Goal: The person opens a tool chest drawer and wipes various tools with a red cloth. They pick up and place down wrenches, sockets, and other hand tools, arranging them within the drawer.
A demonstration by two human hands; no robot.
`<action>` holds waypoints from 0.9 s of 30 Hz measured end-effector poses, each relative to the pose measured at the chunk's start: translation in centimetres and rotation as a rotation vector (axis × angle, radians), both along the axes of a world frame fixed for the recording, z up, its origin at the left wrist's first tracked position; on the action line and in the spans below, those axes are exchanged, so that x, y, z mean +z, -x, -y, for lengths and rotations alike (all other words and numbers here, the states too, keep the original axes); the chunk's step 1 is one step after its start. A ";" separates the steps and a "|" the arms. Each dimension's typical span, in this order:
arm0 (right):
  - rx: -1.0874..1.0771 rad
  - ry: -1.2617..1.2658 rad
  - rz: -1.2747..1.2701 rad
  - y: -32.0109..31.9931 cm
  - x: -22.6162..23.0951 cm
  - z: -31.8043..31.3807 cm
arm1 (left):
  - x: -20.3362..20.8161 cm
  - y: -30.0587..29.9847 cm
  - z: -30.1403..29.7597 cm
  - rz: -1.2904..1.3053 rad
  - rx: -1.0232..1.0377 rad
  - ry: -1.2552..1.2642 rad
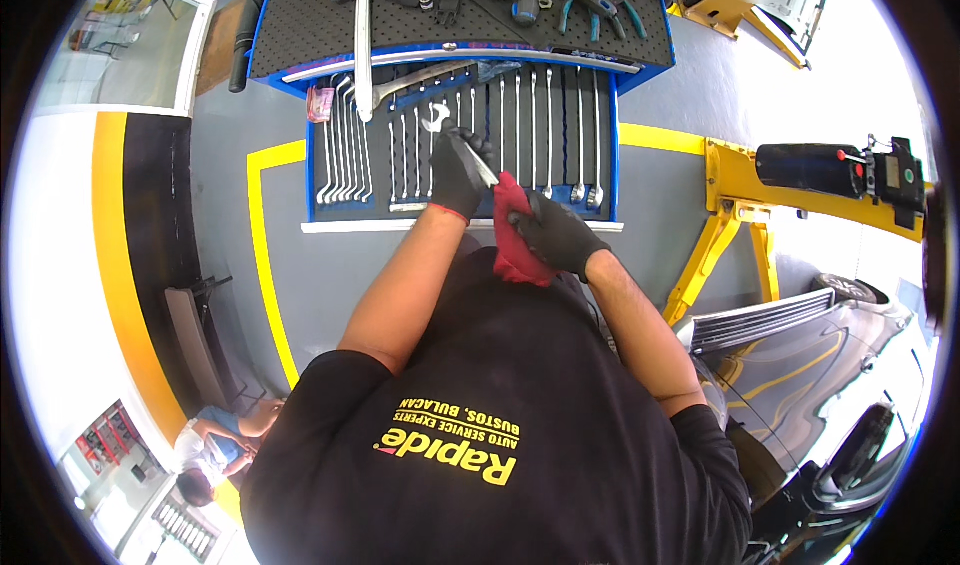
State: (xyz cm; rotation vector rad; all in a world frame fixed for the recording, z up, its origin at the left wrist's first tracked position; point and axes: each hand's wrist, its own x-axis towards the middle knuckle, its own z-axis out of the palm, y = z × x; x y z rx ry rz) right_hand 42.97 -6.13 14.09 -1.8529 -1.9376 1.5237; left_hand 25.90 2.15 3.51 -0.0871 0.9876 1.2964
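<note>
Gripped in my black-gloved left hand point(459, 173) is a silver wrench point(436, 118), its open-end jaw sticking out past the fingers toward the drawer. The wrench's other end slants down to the right and meets a red cloth point(512, 240), which hides its tip. My right hand point(562, 231), also gloved in black, is closed around that cloth. Both hands are above the front part of a pulled-out blue drawer point(464, 227). Long combination wrenches point(549, 140) lie in rows inside it, with several offset ring wrenches point(345, 155) at the left.
On the cabinet's black perforated top point(300, 35) lie pliers point(597, 5), a screwdriver point(526, 0) and a long metal bar point(364, 55) overhanging the drawer. A yellow lift point(728, 215) and a car point(800, 365) stand at right. Another person point(215, 445) sits at lower left.
</note>
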 end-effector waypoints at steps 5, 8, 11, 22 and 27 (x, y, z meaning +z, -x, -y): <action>-0.024 -0.017 0.035 0.4 0.4 1.4 | -0.7 0.4 0.5 -0.049 -0.007 0.070; 0.006 -0.052 0.059 0.1 1.8 0.6 | -0.6 0.4 -0.3 -0.053 0.039 0.046; -0.004 -0.108 0.082 -0.3 1.5 0.4 | -0.8 -0.2 -1.1 -0.070 -0.007 -0.025; -0.406 -0.424 0.335 -6.2 -4.7 3.2 | -1.7 4.6 0.6 -1.722 -0.801 -0.860; -0.317 -0.430 0.585 -5.0 -6.1 -0.1 | -3.6 7.5 2.6 -1.977 -0.938 -0.945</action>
